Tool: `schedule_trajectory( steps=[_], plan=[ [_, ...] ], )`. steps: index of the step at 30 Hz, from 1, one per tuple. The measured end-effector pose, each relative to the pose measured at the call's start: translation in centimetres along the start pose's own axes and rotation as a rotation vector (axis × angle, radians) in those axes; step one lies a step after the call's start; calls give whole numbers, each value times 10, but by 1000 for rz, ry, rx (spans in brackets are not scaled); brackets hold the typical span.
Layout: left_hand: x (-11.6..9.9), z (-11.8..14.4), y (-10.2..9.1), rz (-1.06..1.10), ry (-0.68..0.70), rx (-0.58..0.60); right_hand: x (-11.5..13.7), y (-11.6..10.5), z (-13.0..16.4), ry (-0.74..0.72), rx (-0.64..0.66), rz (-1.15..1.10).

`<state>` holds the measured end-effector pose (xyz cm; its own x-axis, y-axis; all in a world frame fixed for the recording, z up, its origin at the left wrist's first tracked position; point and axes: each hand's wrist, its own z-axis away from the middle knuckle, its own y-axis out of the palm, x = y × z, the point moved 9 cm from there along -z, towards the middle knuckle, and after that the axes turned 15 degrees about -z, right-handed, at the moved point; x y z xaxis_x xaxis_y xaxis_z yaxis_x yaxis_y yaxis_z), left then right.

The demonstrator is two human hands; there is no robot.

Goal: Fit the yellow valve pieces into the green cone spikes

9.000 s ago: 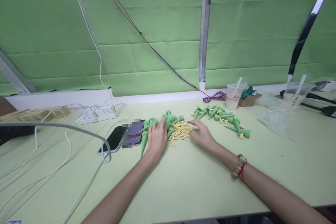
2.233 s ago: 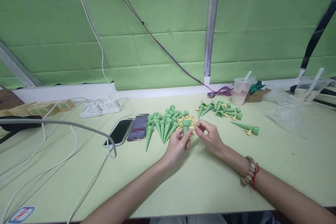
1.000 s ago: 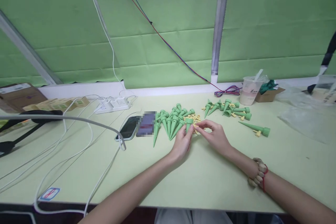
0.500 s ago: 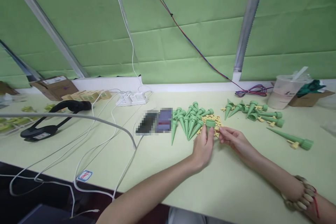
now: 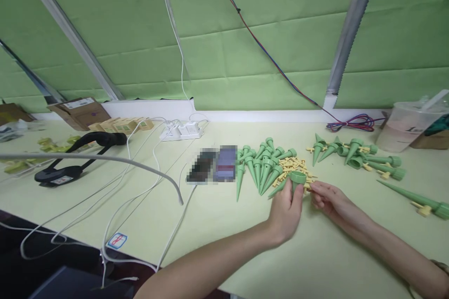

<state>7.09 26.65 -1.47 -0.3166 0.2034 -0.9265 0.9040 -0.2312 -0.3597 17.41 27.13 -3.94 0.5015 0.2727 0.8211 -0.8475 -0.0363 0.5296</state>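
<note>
Grips green spike [image 5: 298, 178] in left hand [image 5: 285, 217], pinches yellow piece [image 5: 307, 187] in right hand [image 5: 331, 201] alongside; has yellow pile [image 5: 293, 165] just beyond hands.

No words are legible. A blue-edged sticker [image 5: 117, 240] on the tabletop [image 5: 210, 229] bears a red looped sign; print [image 5: 410, 129] on the plastic cup [image 5: 398, 124], a white label [image 5: 81, 103] on the carton [image 5: 86, 117] and another on the black device [image 5: 49, 175] are too small to read.

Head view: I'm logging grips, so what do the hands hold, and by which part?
Left hand: a green spike, just below its wide open end. Right hand: at a yellow piece, grip unclear.
</note>
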Motion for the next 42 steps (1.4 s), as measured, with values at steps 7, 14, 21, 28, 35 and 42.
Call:
schedule_trajectory(
  steps=[7,14,21,28,35,42],
  plan=[
    [9,4,5,24,-56,30,-3,4,3,27,-22,45],
    [22,7,14,14,-153,85,7,0,6,-67,-32,319],
    [25,3,9,-14,-163,38,21,-2,6,-237,-47,519],
    [28,0,7,-18,-153,-31,31,-11,9,-442,-63,751],
    [28,0,5,-37,-158,-50,43,3,19,-616,-26,982],
    [28,1,4,9,-181,-40,49,19,26,-687,89,1035]
  ],
)
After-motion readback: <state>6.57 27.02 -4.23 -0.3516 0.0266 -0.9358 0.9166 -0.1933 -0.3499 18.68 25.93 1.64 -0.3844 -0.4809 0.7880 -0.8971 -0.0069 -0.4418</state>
